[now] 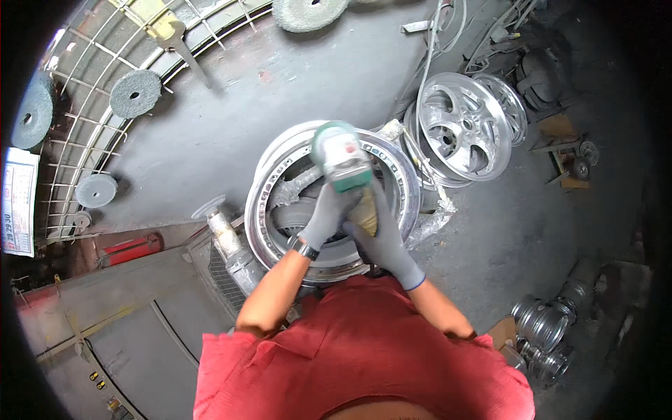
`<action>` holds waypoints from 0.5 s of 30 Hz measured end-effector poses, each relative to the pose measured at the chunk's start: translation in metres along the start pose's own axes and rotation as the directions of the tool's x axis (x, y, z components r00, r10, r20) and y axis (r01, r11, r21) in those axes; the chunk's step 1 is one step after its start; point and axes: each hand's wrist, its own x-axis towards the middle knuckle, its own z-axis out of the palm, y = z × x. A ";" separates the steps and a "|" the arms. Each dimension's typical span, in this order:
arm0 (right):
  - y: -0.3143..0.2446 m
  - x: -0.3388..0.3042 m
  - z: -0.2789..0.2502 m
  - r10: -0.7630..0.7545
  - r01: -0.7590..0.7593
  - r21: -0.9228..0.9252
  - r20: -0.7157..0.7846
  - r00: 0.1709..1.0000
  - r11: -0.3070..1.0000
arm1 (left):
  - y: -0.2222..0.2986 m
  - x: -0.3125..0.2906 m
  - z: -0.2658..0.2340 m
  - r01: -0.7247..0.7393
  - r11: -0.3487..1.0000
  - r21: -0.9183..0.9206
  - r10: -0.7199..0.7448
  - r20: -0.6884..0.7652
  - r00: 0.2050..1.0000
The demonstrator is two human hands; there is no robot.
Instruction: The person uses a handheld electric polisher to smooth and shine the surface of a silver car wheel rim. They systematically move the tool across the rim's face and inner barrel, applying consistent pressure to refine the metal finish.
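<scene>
Both my hands wear grey gloves and meet over a shiny metal wheel rim [257, 203]. Between them is a green-and-white bottle-shaped thing [343, 150], blurred, with a pale label and a green band; I cannot make out its exact kind. A yellowish part [364, 213] shows just below the green band, between my palms. My left hand [327, 213] closes on it from the left, with a dark watch on the wrist. From the right, my right hand [385, 241] is wrapped round the yellowish part. Some fingertips are hidden. The rim's inside is partly covered by my hands.
Two silver wheels [465, 126] stand at the right, with a pale hose [420, 105] beside them. A pale machine arm [234, 248] sits left of the rim. Grey abrasive discs [135, 93] hang on a wire rack. More metal rims [542, 325] lie at lower right.
</scene>
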 end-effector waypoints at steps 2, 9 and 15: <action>0.019 -0.011 -0.005 0.133 -0.121 0.105 -0.116 0.984 0.987 | 0.002 0.023 0.025 0.035 0.999 -0.037 -0.029 0.148 0.989; 0.040 -0.056 -0.023 0.341 -0.097 0.536 -0.379 0.860 0.839 | -0.007 0.044 0.082 0.346 0.935 0.082 -0.333 0.540 0.773; 0.026 -0.090 -0.064 0.221 -0.049 0.383 -0.420 0.880 0.922 | 0.032 -0.028 0.022 -0.403 0.768 0.498 0.517 -0.111 0.849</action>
